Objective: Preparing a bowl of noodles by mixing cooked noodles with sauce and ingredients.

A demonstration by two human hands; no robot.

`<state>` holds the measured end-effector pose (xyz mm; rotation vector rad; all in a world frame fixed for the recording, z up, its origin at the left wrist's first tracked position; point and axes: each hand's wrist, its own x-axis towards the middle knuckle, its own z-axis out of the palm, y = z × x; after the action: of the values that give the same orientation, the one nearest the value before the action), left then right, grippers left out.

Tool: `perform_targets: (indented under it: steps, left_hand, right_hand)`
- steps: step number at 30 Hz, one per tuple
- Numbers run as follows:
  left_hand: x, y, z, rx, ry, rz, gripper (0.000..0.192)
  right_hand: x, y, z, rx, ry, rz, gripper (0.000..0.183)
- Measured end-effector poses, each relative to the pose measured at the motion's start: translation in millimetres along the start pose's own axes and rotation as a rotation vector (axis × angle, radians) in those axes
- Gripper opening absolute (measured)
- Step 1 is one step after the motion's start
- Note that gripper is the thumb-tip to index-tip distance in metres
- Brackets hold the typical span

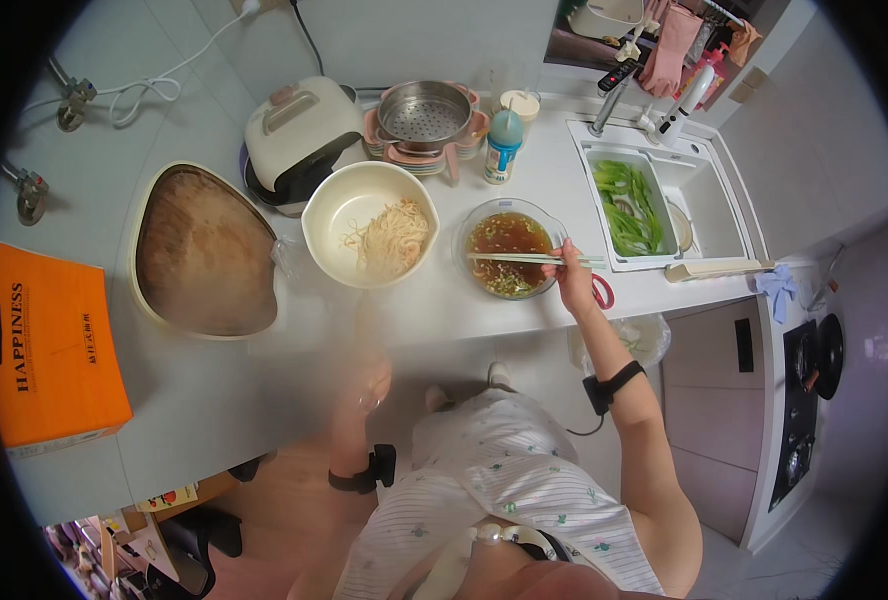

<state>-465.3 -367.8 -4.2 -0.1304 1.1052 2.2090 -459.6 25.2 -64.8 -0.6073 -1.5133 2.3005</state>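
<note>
My right hand [571, 279] grips a pair of pale green chopsticks [505, 259], which lie across the top of a clear glass bowl [460, 253]. Brown broth [510, 234] with chopped green bits fills the bowl. To its left stands a cream bowl [333, 211] with a clump of noodles [393, 234] inside. My left hand [375, 381] hangs low by the counter's front edge, below the cream bowl. A hazy smear in the view blurs it, so its fingers are unclear. Red-handled scissors [602, 292] lie partly hidden beside my right wrist.
A white sink [714, 202] at right holds leafy greens [628, 202] in a basin. Behind the bowls are a steamer insert [424, 116], a white appliance [305, 124] and a blue-topped bottle [502, 146]. Leftward are a wooden cutting board [202, 247] and an orange box [54, 345]; a gas stove [793, 412] stands far right.
</note>
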Motion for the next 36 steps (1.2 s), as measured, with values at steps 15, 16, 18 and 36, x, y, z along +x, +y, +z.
perform_targets:
  steps: [15, 16, 18, 36]
  left_hand:
    - [10.1, -19.9, -15.6, -0.053, -0.12, -0.015, 0.026]
    - [11.4, -21.0, -15.6, -0.095, -0.166, -0.007, 0.026]
    - [19.7, -21.8, -3.9, 0.006, -0.18, -0.042, 0.026]
    - [20.3, -22.9, 33.6, 0.088, -0.206, -0.162, 0.023]
  right_hand:
    - [-3.2, -140.2, 39.6, 0.172, -0.11, -0.291, 0.034]
    - [-4.6, -156.2, 48.7, 0.174, -0.134, -0.32, 0.034]
    - [-8.1, -187.7, 57.1, 0.168, -0.131, -0.367, 0.034]
    - [1.9, -180.1, 27.1, -0.386, -0.1, -0.271, 0.04]
